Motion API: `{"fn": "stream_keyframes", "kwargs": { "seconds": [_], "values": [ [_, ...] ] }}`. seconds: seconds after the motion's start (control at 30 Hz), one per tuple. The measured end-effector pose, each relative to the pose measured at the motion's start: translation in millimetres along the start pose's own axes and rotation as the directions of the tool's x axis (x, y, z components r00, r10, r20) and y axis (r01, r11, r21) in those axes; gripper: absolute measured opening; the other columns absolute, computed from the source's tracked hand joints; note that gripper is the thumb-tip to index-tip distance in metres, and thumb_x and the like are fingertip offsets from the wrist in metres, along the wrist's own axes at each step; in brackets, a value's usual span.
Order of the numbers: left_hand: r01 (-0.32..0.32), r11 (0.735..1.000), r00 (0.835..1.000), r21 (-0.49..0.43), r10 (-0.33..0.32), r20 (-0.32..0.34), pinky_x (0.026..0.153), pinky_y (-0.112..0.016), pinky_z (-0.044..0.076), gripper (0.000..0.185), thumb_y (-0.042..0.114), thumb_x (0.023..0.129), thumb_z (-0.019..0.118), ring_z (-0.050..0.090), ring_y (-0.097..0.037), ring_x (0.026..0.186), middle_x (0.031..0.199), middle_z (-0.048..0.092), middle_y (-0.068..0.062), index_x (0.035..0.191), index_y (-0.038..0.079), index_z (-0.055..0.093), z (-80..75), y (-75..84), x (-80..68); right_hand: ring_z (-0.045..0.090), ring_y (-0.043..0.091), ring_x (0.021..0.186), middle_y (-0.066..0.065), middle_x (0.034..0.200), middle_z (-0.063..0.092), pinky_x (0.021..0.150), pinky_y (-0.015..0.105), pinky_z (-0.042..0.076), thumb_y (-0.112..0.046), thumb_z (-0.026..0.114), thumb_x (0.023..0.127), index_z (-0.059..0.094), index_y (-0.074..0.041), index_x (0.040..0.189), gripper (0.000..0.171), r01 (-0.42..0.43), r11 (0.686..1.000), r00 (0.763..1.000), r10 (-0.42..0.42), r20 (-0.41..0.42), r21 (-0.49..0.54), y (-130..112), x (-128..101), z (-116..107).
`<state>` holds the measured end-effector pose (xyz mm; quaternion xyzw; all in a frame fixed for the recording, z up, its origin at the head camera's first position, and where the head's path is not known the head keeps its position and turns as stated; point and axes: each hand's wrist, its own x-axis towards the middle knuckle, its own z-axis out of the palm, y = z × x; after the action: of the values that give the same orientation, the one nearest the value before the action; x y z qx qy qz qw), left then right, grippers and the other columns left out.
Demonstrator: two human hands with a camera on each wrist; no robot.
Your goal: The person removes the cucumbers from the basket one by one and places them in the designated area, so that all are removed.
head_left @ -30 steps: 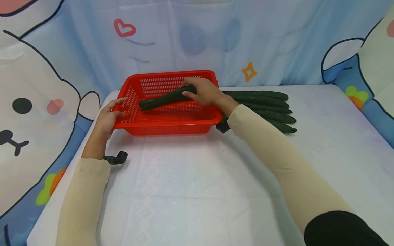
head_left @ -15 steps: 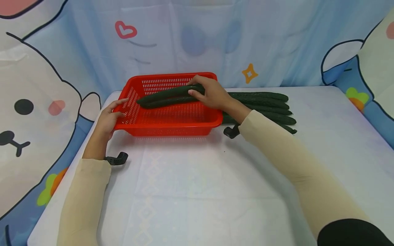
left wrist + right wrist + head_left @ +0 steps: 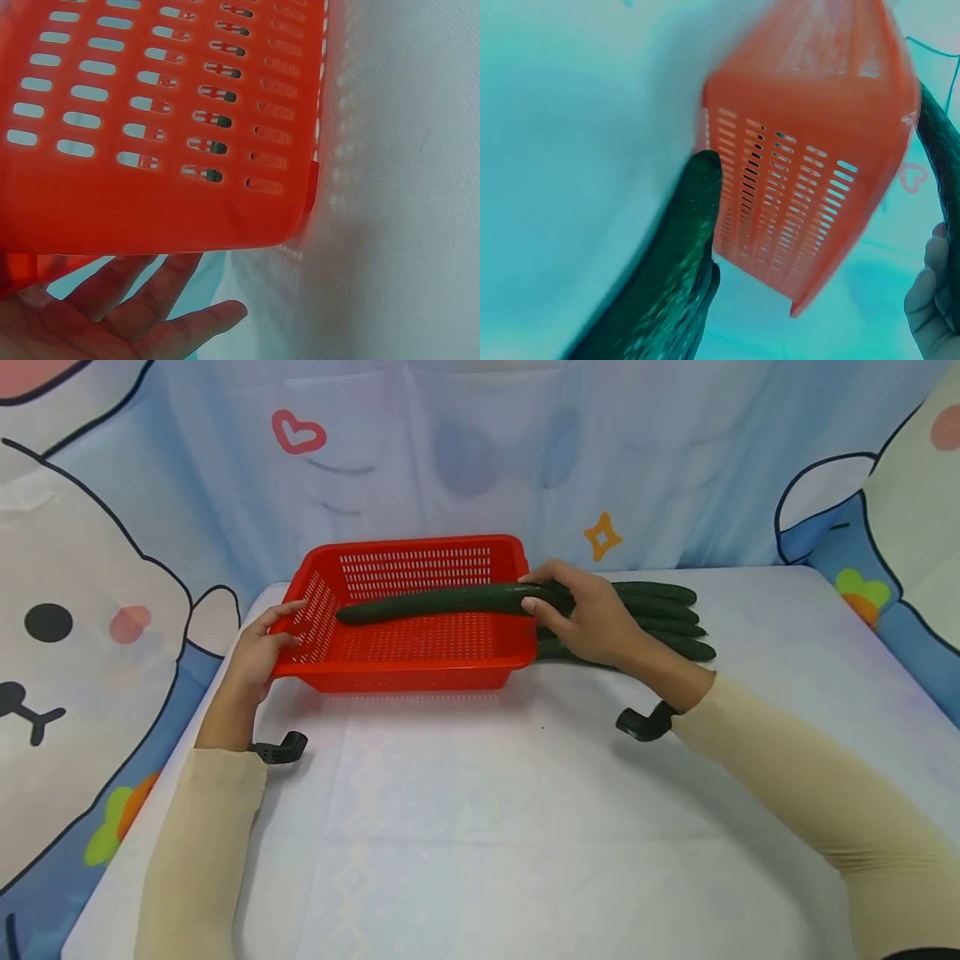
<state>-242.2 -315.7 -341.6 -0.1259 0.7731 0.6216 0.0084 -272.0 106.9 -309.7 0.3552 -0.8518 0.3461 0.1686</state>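
A red perforated plastic basket (image 3: 420,681) stands on the table. My left hand (image 3: 255,652) holds its left end, thumb and a finger lying over the rim. In the left wrist view its fingers (image 3: 161,296) show past the rim, one stretched free of it. Over the basket's right rim my right hand (image 3: 588,614) grips a long dark green cucumber (image 3: 450,602) near one end; the other end reaches inside the basket. The right wrist view shows this cucumber (image 3: 943,146) at its right edge, with fingers (image 3: 927,300) against it.
Several more cucumbers (image 3: 663,602) lie side by side right of the basket, partly hidden by the right hand and forearm. They show close up as a dark green pile (image 3: 660,270) in the right wrist view. A printed blue curtain (image 3: 495,460) hangs behind the table.
My right hand has moved right, from above the basket to past its right rim. The gripped cucumber now spans basket and rim. The left hand and basket stay nearly in place.
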Motion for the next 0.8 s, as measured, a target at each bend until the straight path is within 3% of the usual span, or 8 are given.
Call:
{"fn": "stream_keyframes", "kwargs": {
  "seconds": [0.13,0.23,0.37,0.47,0.57,0.67,0.8],
  "values": [
    [-0.001,1.0,1.0,0.007,0.001,-0.002,0.089,-0.034,0.048,0.05,0.011,0.093,0.043,0.036,-0.027,0.127,0.147,0.027,-0.004,0.132,0.042,0.045,3.2,0.8,1.2,0.053,0.006,0.075,0.001,0.108,0.063,0.062,0.022,0.043,-0.029,0.059,0.089,0.056,-0.016,0.118,0.032,-0.063,0.997,0.997,0.061,-0.043,-0.041,-1.2,-31.3,-23.7],
    [-0.003,1.0,1.0,0.013,0.003,0.002,0.089,-0.032,0.048,0.05,0.011,0.093,0.043,0.037,-0.027,0.126,0.147,0.027,-0.005,0.132,0.043,0.045,4.2,0.9,2.3,0.047,0.002,0.07,0.003,0.112,0.061,0.062,0.021,0.038,-0.025,0.059,0.089,0.056,-0.016,0.118,0.031,-0.094,0.993,0.994,0.089,-0.065,-0.073,-1.5,-54.6,-40.8],
    [-0.001,1.0,1.0,0.018,0.0,0.006,0.084,-0.027,0.051,0.049,0.012,0.094,0.042,0.036,-0.026,0.125,0.147,0.026,-0.005,0.132,0.043,0.045,4.1,0.5,3.1,0.05,-0.002,0.088,0.003,0.115,0.06,0.073,0.022,0.037,-0.017,0.062,0.087,0.057,-0.015,0.118,0.031,-0.129,0.986,0.99,0.123,-0.062,-0.108,-4.8,-84.5,-61.6],
    [0.004,1.0,1.0,0.031,-0.004,0.007,0.076,-0.02,0.053,0.049,0.014,0.094,0.042,0.036,-0.027,0.125,0.148,0.024,-0.005,0.132,0.044,0.043,3.5,0.5,2.1,0.046,-0.008,0.101,-0.002,0.11,0.059,0.079,0.017,0.036,-0.014,0.065,0.084,0.058,-0.014,0.116,0.032,-0.147,0.98,0.989,0.142,-0.042,-0.137,-5.2,-104.4,-73.6],
    [0.006,0.999,1.0,0.042,-0.006,0.011,0.071,-0.017,0.053,0.048,0.015,0.094,0.041,0.035,-0.028,0.125,0.149,0.022,-0.005,0.132,0.045,0.042,2.3,1.1,0.5,0.045,-0.011,0.096,-0.006,0.108,0.059,0.077,0.012,0.035,-0.012,0.066,0.083,0.059,-0.016,0.114,0.033,-0.16,0.974,0.987,0.162,-0.001,-0.159,-1.8,-121.2,-81.7],
    [0.008,0.999,1.0,0.038,-0.008,0.012,0.071,-0.017,0.053,0.048,0.016,0.095,0.042,0.035,-0.028,0.126,0.149,0.021,-0.005,0.133,0.045,0.042,0.4,1.2,-0.6,0.047,-0.006,0.074,-0.004,0.108,0.061,0.065,0.014,0.037,-0.013,0.067,0.082,0.059,-0.019,0.114,0.034,-0.169,0.972,0.981,0.182,0.063,-0.165,4.6,-133.7,-86.5],
    [0.009,0.999,1.0,0.032,-0.009,0.007,0.074,-0.019,0.053,0.048,0.015,0.094,0.043,0.034,-0.029,0.127,0.149,0.022,-0.005,0.133,0.045,0.042,-0.8,0.7,-2.0,0.051,-0.003,0.078,-0.003,0.109,0.063,0.07,0.021,0.045,-0.018,0.067,0.083,0.057,-0.021,0.114,0.032,-0.185,0.957,0.969,0.215,0.122,-0.224,19.2,-145.4,-89.7]
  ]
}}
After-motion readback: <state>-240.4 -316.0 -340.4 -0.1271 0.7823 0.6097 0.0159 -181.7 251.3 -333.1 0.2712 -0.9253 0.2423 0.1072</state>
